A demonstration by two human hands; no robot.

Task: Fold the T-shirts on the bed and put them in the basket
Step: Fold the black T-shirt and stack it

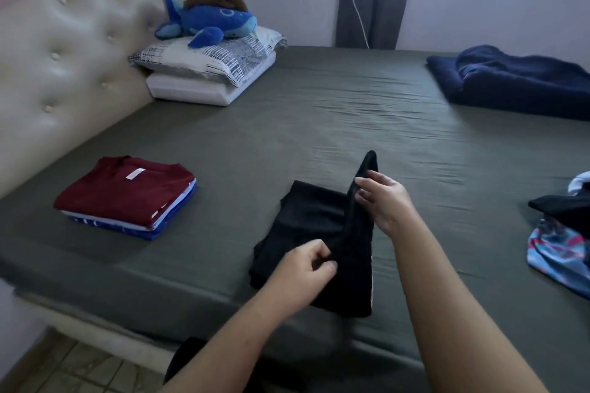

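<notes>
Folding is partway: a stack of folded T-shirts [127, 198], maroon on top, sits on the bed [319, 112]. Left hand [303, 268] and right hand [384, 198] each pinch the black T-shirt [306, 226] mid-fold; unfolded clothes [565, 233] wait right. No basket visible.

A black T-shirt [306, 226], seemingly half-folded, lies near a folded stack [127, 198] on the bed [319, 105].

Open sheet [335, 112] across bed middle, free passage. Folded stack [127, 198] blocks left, loose clothes [562, 233] crowd right edge, blanket [517, 83] far right, pillows [210, 70] by headboard.
</notes>
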